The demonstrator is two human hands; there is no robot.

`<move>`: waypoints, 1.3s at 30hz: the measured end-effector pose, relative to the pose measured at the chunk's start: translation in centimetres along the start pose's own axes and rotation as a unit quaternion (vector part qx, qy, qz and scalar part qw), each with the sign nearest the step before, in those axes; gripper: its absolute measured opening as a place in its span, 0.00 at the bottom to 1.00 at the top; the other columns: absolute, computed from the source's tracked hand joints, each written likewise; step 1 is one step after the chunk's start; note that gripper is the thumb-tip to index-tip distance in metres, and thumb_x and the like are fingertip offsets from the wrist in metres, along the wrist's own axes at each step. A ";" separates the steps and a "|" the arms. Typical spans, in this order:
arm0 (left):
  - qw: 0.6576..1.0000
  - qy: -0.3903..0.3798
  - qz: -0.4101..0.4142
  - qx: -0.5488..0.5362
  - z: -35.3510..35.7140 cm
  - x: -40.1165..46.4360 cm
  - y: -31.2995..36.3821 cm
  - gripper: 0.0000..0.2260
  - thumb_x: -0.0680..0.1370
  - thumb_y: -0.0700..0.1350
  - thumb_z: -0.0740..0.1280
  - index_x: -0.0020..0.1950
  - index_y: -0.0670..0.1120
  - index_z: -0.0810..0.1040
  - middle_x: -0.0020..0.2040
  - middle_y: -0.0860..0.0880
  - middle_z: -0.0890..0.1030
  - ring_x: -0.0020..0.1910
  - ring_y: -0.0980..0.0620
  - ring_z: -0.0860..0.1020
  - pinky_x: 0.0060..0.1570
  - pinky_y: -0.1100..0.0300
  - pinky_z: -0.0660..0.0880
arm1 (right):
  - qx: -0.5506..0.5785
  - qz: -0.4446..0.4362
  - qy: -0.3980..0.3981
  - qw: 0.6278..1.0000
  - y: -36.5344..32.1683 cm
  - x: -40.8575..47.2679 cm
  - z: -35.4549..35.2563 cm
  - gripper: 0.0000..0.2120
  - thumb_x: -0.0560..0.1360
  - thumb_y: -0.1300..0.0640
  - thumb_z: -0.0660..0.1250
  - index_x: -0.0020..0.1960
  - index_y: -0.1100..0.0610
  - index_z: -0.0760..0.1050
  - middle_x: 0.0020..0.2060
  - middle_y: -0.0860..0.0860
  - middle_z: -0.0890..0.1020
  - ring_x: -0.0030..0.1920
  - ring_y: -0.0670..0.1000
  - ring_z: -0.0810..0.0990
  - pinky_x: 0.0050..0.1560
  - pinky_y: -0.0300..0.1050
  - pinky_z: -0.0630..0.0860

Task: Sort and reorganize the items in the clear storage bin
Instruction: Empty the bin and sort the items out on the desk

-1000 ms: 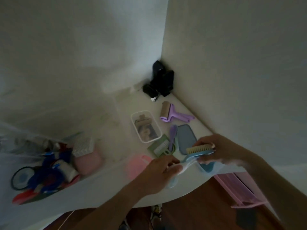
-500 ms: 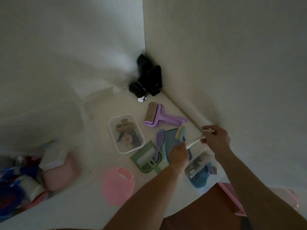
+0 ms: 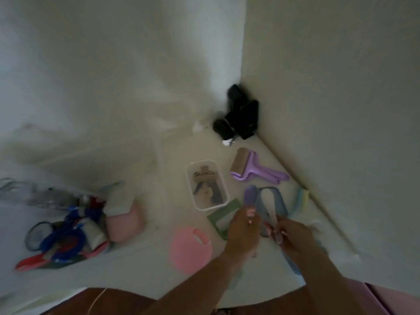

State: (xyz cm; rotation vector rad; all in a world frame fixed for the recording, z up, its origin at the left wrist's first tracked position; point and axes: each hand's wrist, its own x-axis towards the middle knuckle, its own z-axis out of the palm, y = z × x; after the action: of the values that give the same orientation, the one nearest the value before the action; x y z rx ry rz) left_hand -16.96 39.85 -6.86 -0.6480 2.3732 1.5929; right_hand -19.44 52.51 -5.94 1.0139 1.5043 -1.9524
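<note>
Left hand: the left hand [image 3: 244, 226] sits at the near right of the white tabletop [image 3: 141, 264], fingers curled round the lower end of a small lilac plastic brush [image 3: 250, 194]; the brush head pokes up and away from the knuckles

Right hand: the right hand [image 3: 293, 237] lies just beside the left, fingers bent round the near end of a blue oval hand mirror [image 3: 271, 201] (the frame is smeared here, so this is probably a grasp and not a mere touch)

Long axis: both the lilac brush and the blue mirror run near-to-far, handles toward the person, heads toward the wall; the two lie side by side, the brush on the left

Which hand is nearer: each hand already has its own piece; the left is closer to the green plastic dustpan [image 3: 223, 218], which lies partly under it

Sorted pieces nearby: a small clear rectangular tub of dark clips [image 3: 206, 185] stands just beyond the dustpan; a lilac lint roller [image 3: 252, 167] lies further back by the wall; a yellow-and-green brush [image 3: 301, 198] rests against the wall's foot; a round pink plastic lid [image 3: 192, 250] lies near the left forearm

Storage bin: the large clear storage bin [image 3: 22, 189] is well apart at the far left, its wall blurred, holding a pink pouch [image 3: 125, 221] and a tangle of blue and red items [image 3: 63, 242]

Judgement: any move to the bin means a long carry leftward, so the left hand has the shorter reach
</note>
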 end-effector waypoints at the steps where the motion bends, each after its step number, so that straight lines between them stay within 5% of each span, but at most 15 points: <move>1: 1.000 0.018 0.006 -0.003 -1.8 -0.6 -0.5 0.08 0.80 0.45 0.65 0.56 0.47 0.81 0.54 0.46 0.83 0.55 0.49 0.81 0.57 0.61 0.73 | -0.003 -0.012 -0.016 1.000 0.2 -0.5 1.1 0.28 0.55 0.74 0.56 0.53 0.86 0.63 0.22 0.60 0.68 0.23 0.57 0.71 0.28 0.44 0.75; 4: 0.998 0.056 0.009 -0.026 -8.5 -2.7 -1.4 0.08 0.79 0.48 0.64 0.54 0.53 0.81 0.51 0.48 0.84 0.51 0.48 0.82 0.55 0.53 0.78 | -0.078 -0.069 -0.034 0.994 0.3 -3.2 6.1 0.05 0.72 0.74 0.59 0.42 0.76 0.73 0.21 0.53 0.75 0.22 0.49 0.76 0.28 0.41 0.73; 7: 0.995 0.065 0.018 -0.079 -14.9 -5.0 -0.6 0.08 0.81 0.50 0.62 0.56 0.51 0.78 0.46 0.48 0.85 0.43 0.46 0.84 0.46 0.49 0.82 | -0.169 -0.152 -0.104 0.968 0.8 -6.8 11.7 0.07 0.74 0.61 0.68 0.38 0.58 0.81 0.33 0.57 0.83 0.35 0.57 0.81 0.40 0.53 0.77; 9: 0.992 0.066 0.019 -0.105 -18.6 -6.8 0.3 0.07 0.82 0.47 0.63 0.56 0.47 0.78 0.43 0.48 0.85 0.36 0.43 0.84 0.38 0.50 0.82 | -0.222 -0.192 -0.178 0.939 1.0 -9.3 15.6 0.05 0.74 0.60 0.68 0.42 0.57 0.82 0.39 0.57 0.85 0.41 0.61 0.83 0.45 0.61 0.79; 11: 0.991 0.097 0.031 -0.082 -21.8 -8.2 0.4 0.05 0.82 0.47 0.65 0.55 0.48 0.79 0.40 0.49 0.84 0.33 0.46 0.83 0.36 0.51 0.82 | -0.256 -0.209 -0.213 0.919 1.5 -10.9 19.3 0.06 0.76 0.64 0.65 0.43 0.62 0.80 0.41 0.55 0.85 0.41 0.59 0.83 0.44 0.58 0.79; 15: 0.980 0.198 0.013 -0.007 -28.3 -8.5 -2.6 0.06 0.82 0.47 0.64 0.57 0.53 0.78 0.46 0.55 0.82 0.42 0.57 0.81 0.43 0.60 0.80 | -0.274 -0.184 -0.223 0.917 3.5 -12.7 25.7 0.09 0.78 0.67 0.60 0.42 0.62 0.76 0.36 0.54 0.80 0.34 0.52 0.76 0.34 0.43 0.72; 18: 0.966 0.253 -0.043 0.022 -33.4 -7.9 -6.0 0.06 0.81 0.47 0.65 0.58 0.52 0.77 0.52 0.55 0.81 0.46 0.61 0.79 0.40 0.72 0.74 | -0.331 -0.152 -0.237 0.901 6.0 -12.0 29.0 0.04 0.74 0.63 0.68 0.41 0.60 0.73 0.34 0.55 0.75 0.32 0.51 0.72 0.31 0.41 0.66; 22: 0.924 0.352 -0.152 0.000 -40.1 -6.7 -9.4 0.11 0.78 0.49 0.69 0.57 0.51 0.72 0.51 0.51 0.80 0.50 0.52 0.79 0.47 0.59 0.74 | -0.418 -0.181 -0.235 0.859 8.0 -11.4 34.1 0.14 0.65 0.55 0.80 0.45 0.56 0.78 0.37 0.52 0.80 0.35 0.49 0.77 0.35 0.42 0.71; 26: 0.895 0.385 -0.222 -0.041 -44.7 -3.7 -11.9 0.36 0.73 0.51 0.75 0.74 0.40 0.61 0.66 0.44 0.74 0.65 0.46 0.74 0.64 0.55 0.71 | -0.466 -0.230 -0.226 0.824 9.8 -9.4 40.3 0.24 0.63 0.51 0.81 0.55 0.54 0.78 0.48 0.51 0.82 0.45 0.49 0.80 0.44 0.44 0.78; 29: 0.899 0.380 -0.216 -0.036 -45.7 -1.6 -13.2 0.44 0.69 0.55 0.77 0.75 0.38 0.57 0.67 0.43 0.72 0.65 0.44 0.73 0.57 0.58 0.71 | -0.558 -0.269 -0.228 0.751 12.0 -7.3 43.7 0.45 0.58 0.47 0.83 0.69 0.54 0.68 0.60 0.55 0.75 0.59 0.56 0.75 0.56 0.50 0.76; 32: 0.893 0.403 -0.196 -0.033 -45.6 0.1 -13.9 0.45 0.64 0.60 0.78 0.70 0.41 0.59 0.61 0.44 0.74 0.59 0.45 0.77 0.54 0.55 0.77 | -0.534 -0.271 -0.266 0.756 14.6 -4.8 45.4 0.53 0.51 0.41 0.81 0.72 0.50 0.66 0.63 0.54 0.74 0.62 0.57 0.75 0.59 0.55 0.77; 35: 0.883 0.436 -0.169 -0.046 -45.4 1.0 -14.2 0.47 0.65 0.63 0.77 0.73 0.42 0.59 0.65 0.44 0.72 0.63 0.43 0.75 0.61 0.47 0.77 | -0.520 -0.293 -0.253 0.762 16.2 -3.9 46.3 0.42 0.56 0.47 0.81 0.67 0.51 0.73 0.57 0.53 0.82 0.57 0.55 0.81 0.54 0.48 0.79; 39: 0.881 0.445 -0.158 -0.025 -45.8 1.7 -14.2 0.42 0.70 0.60 0.75 0.75 0.42 0.61 0.67 0.43 0.72 0.64 0.42 0.74 0.60 0.50 0.73 | -0.526 -0.305 -0.215 0.764 16.0 -4.3 46.8 0.21 0.69 0.56 0.76 0.61 0.58 0.78 0.52 0.56 0.84 0.53 0.56 0.82 0.47 0.40 0.72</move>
State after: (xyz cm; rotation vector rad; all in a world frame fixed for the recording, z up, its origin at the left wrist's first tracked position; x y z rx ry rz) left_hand -8.66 -7.03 -1.21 -2.0174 2.5332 1.3658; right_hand -17.47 2.91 -6.46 -0.4351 2.2996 -1.0938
